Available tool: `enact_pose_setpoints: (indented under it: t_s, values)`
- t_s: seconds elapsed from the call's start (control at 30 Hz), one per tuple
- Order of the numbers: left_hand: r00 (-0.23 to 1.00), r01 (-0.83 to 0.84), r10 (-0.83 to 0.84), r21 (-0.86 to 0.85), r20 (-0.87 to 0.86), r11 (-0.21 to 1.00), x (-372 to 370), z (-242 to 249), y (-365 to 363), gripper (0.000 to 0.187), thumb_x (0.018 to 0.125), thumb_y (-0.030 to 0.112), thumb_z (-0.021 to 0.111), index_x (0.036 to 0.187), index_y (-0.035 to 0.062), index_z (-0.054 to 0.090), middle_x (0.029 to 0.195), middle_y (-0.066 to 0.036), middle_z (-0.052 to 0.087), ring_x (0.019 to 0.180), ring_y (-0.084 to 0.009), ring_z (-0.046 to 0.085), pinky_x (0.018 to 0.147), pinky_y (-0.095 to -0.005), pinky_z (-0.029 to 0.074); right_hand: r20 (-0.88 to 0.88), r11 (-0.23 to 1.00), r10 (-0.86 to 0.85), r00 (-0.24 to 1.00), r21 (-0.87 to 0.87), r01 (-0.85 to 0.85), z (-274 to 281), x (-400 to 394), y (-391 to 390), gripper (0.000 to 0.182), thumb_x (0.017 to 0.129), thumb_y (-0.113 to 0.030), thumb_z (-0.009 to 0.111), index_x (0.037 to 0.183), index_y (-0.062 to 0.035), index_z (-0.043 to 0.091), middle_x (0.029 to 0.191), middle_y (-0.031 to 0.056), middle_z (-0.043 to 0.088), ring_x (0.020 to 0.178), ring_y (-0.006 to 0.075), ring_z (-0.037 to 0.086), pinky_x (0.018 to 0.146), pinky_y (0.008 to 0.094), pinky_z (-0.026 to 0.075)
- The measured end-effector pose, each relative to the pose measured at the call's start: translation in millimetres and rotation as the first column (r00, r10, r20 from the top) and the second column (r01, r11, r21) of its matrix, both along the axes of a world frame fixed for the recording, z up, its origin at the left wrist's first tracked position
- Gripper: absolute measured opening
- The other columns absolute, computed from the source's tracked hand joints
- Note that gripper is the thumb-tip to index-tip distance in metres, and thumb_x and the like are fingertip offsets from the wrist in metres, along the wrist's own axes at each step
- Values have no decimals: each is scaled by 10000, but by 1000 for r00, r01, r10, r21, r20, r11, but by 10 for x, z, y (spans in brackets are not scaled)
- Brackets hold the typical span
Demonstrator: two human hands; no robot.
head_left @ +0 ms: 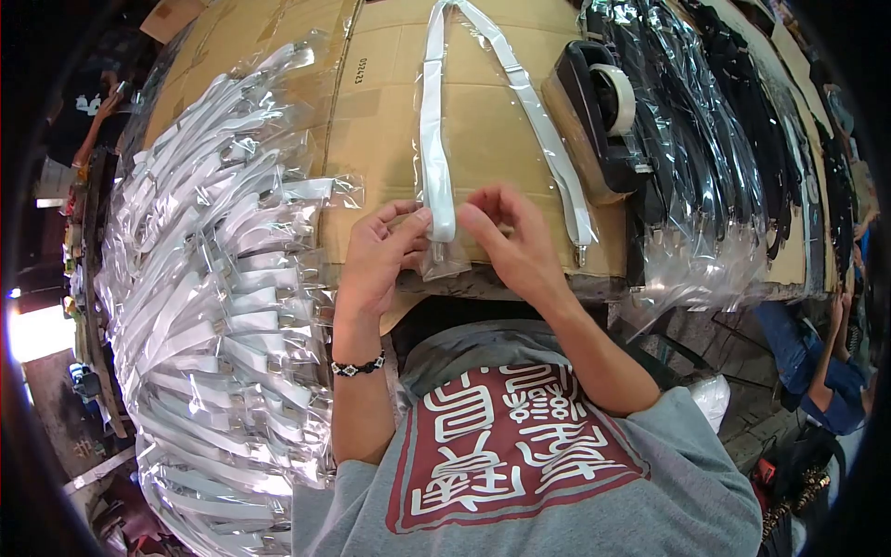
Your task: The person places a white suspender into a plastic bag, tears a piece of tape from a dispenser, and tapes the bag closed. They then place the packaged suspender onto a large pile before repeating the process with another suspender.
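Note:
A pair of white suspenders (432, 121) in clear plastic lies in an upside-down V on the cardboard. My left hand (379, 249) is closed, its thumb and fingers pinching the left strap's lower end at the edge, just above the clip in its plastic (444, 260). On the other side of that strap end is my right hand (512, 237), with fingers curled and thumb apart from them. It appears to hold nothing. The other strap (555, 153) runs down to a metal clip (582, 253) beyond my right hand.
Bagged white suspenders (213, 278) are heaped at left. A black tape dispenser (594, 116) stands on the cardboard surface (371, 121) at right, beside bagged black suspenders (696, 139). Other people are partly visible at both sides, including a blue sleeve (840, 399).

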State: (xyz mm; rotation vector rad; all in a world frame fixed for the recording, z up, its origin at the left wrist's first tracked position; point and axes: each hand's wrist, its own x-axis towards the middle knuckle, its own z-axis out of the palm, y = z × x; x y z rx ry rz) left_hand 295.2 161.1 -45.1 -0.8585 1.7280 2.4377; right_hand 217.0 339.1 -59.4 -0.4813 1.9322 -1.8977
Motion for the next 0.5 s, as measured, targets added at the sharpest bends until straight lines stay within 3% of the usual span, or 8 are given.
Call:
enact_pose_setpoints:
  t_s: [0.07, 0.17, 0.33, 0.5]
  values:
    - [1000, -10, 11, 64, -21, 998, -9, -7, 2, 319, 949, 191, 711, 1167, -24, 621, 894, -53, 709, 686, -66, 622, 580, -194, 481, 163, 995, 95, 982, -1, -96, 66, 144, 187, 292, 934, -230, 719, 1109, -4, 656, 857, 10, 623, 746, 80, 549, 637, 250, 458]
    - [1000, 7, -7, 101, -3, 995, -55, -21, 61, 310, 963, 199, 690, 1165, -24, 615, 943, -86, 714, 730, -89, 653, 588, -197, 509, 240, 976, 215, 947, -94, -198, 53, 352, 334, 286, 915, -167, 727, 1157, -28, 663, 877, -5, 597, 764, 51, 532, 635, 217, 442]
    - [994, 98, -102, 89, 47, 991, -106, 36, 123, 300, 977, 209, 664, 1154, -28, 614, 1047, -175, 727, 870, -187, 741, 685, -255, 611, 84, 979, 194, 977, -74, -188, 123, 424, 403, 340, 883, -83, 726, 1220, -74, 680, 879, -14, 568, 729, 59, 527, 640, 211, 443]
    - [994, 88, -93, 84, 59, 993, -133, 17, 141, 293, 965, 198, 679, 1149, -23, 624, 1022, -156, 735, 872, -196, 745, 677, -257, 603, 46, 978, 208, 977, 16, -208, 114, 418, 443, 268, 888, -83, 723, 1152, -41, 696, 879, 7, 624, 713, 72, 559, 631, 227, 457]
